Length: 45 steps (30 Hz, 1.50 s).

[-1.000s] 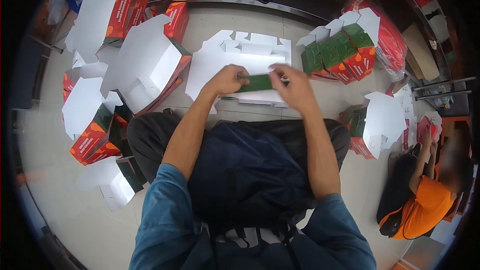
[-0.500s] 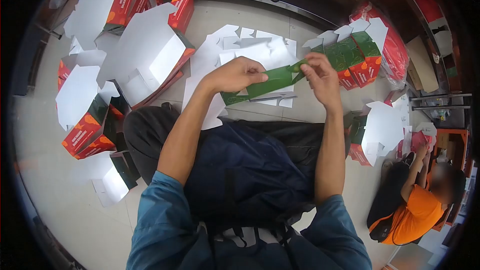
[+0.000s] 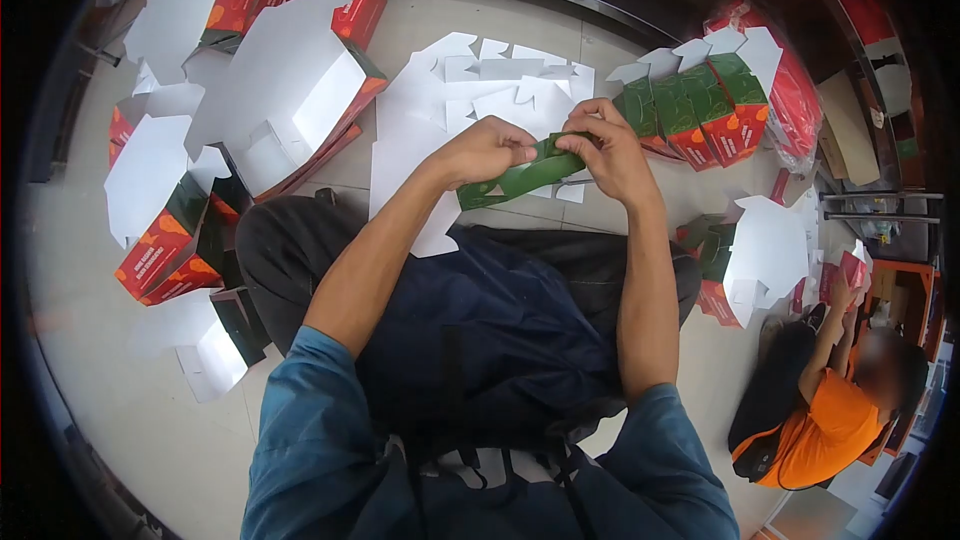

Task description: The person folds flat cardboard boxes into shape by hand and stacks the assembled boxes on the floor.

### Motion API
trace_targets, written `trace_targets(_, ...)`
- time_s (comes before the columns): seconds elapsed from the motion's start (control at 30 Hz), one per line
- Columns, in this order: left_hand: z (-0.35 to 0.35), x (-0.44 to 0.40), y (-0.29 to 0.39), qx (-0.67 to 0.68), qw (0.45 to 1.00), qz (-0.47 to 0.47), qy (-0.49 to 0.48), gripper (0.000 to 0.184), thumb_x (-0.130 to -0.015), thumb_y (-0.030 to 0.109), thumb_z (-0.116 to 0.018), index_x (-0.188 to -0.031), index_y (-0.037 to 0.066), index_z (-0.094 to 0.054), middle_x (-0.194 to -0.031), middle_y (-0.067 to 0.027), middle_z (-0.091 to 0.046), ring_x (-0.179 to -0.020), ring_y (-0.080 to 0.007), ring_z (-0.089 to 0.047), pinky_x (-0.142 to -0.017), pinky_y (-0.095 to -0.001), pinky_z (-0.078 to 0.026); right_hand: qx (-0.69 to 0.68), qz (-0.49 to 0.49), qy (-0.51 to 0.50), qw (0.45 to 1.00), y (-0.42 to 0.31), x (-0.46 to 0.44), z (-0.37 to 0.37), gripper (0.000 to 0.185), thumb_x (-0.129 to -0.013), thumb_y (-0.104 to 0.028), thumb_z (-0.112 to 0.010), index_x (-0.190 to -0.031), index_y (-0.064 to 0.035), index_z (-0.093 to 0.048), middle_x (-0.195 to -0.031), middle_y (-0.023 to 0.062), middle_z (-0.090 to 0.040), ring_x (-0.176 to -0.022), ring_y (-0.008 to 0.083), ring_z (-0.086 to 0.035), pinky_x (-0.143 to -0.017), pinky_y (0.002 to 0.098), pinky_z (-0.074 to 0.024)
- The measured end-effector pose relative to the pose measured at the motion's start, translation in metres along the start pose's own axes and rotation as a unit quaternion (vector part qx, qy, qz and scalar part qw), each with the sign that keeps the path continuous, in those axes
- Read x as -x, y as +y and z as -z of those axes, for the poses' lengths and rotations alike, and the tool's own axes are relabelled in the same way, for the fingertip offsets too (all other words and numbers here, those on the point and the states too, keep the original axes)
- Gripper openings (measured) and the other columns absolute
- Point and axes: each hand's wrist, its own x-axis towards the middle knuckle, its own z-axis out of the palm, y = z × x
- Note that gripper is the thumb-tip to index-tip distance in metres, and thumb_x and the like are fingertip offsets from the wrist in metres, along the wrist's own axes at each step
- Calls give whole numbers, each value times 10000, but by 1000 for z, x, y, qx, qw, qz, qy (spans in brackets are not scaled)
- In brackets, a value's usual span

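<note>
Several large white-lined boxes (image 3: 285,90) sit to the left of the stack of white sheets (image 3: 410,130), their insides smooth and pale, their outer walls printed red and green. To the right of the stack is a tight row of green-and-red boxes (image 3: 690,110) with angular white flaps; beyond them, farther right of the stack, lies a crinkled clear bag (image 3: 795,120) with something red inside. The stack itself looks like flat card, its edges cut into notches and tabs. Over its near edge you have the green card piece (image 3: 530,178), long, narrow and bowed, with a slight sheen. It should feel light and springy, firm along its creases but easy to dent across a flat face, and the glossy side may slip a little under dry skin. Your safest hold is probably close to the folds, with gentle pressure. Your left hand (image 3: 487,152) pinches its far edge between thumb and fingers; your right hand (image 3: 615,155) pinches the end toward the stack's right side, thumb pressed to the card.
</note>
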Motion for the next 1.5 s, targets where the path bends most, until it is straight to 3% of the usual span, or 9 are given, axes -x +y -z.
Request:
trace_targets(0.17, -1, 5, 8, -78, 996, -43, 1, 224, -935, 139, -604, -1081, -4, -695, -783, -38, -654, -741, -112, -544, -692, -296, -462, 13, 25, -44, 999, -1, 0, 5, 94, -815, -87, -715, -894, -37, -705, -1043, 72, -561, -885, 248, -599, -774, 339, -481)
trace_targets(0.33, 3, 0, -1, -17, 999, -38, -8, 237, -919, 179, -628, -1068, 5, -691, -853, -27, -657, -773, -106, -551, -698, -279, -457, 70, 15, -67, 995, -20, 5, 0, 215, -786, -98, -752, -983, -55, -677, -1140, 68, -534, -900, 227, -603, -785, 342, -484)
trace_targets(0.47, 11, 17, 40, 102, 995, 12, 14, 239, -923, 227, -637, -1046, 27, -685, -885, -18, -644, -804, -83, -548, -685, -257, -443, 30, 36, 147, 988, -33, 2, -19, 436, -729, -92, -803, -1118, -60, -607, -1207, 131, -497, -945, 248, -597, -821, 381, -496)
trace_targets(0.53, 17, 13, 40, 73, 991, -102, 56, 196, -924, 208, -642, -998, 30, -675, -852, -21, -649, -767, -76, -563, -670, -245, -450, 41, 138, 250, 958, -33, -3, -34, 528, -703, -96, -826, -1167, -54, -575, -1222, 165, -480, -975, 271, -585, -849, 408, -499)
trace_targets(0.6, 21, 10, 45, 130, 965, -149, 171, 186, -911, 191, -658, -956, 11, -676, -855, -39, -667, -736, -92, -582, -668, -249, -468, 132, 207, 231, 941, -53, 4, -39, 535, -699, -118, -834, -1168, -39, -589, -1294, 206, -455, -1104, 360, -539, -934, 433, -476)
trace_targets(0.73, 20, 5, 53, 276, 903, -213, 252, 137, -892, 112, -662, -978, 13, -623, -869, -70, -669, -768, -104, -616, -622, -243, -477, 156, 227, 161, 948, -74, 4, -57, 514, -681, -78, -831, -1146, -31, -618, -1381, 243, -418, -1260, 433, -456, -1019, 470, -433)
trace_targets(0.9, 15, 11, 58, 326, 901, -201, 204, 119, -902, 68, -640, -972, 7, -565, -973, -84, -649, -855, -138, -647, -694, -313, -596, 68, 214, 229, 947, -49, -5, -45, 390, -707, 10, -790, -1078, 24, -671, -1364, 248, -464, -1245, 411, -507, -1001, 438, -478)
trace_targets(1.17, 15, 8, 51, 238, 929, -191, 208, 108, -901, 77, -662, -927, -17, -614, -880, -69, -661, -812, -137, -657, -715, -291, -602, 14, 206, 142, 968, -53, 2, -34, 336, -726, 40, -774, -1054, 23, -701, -1377, 240, -463, -1253, 384, -514, -990, 421, -500)
trace_targets(1.5, -8, 7, 47, 271, 928, -201, 157, 163, -911, 112, -665, -997, -13, -608, -946, -75, -651, -869, -140, -654, -740, -300, -589, 20, 138, 255, 957, -34, -2, -37, 316, -719, -66, -826, -988, 5, -677, -1309, 211, -504, -1234, 355, -527, -1038, 438, -437)
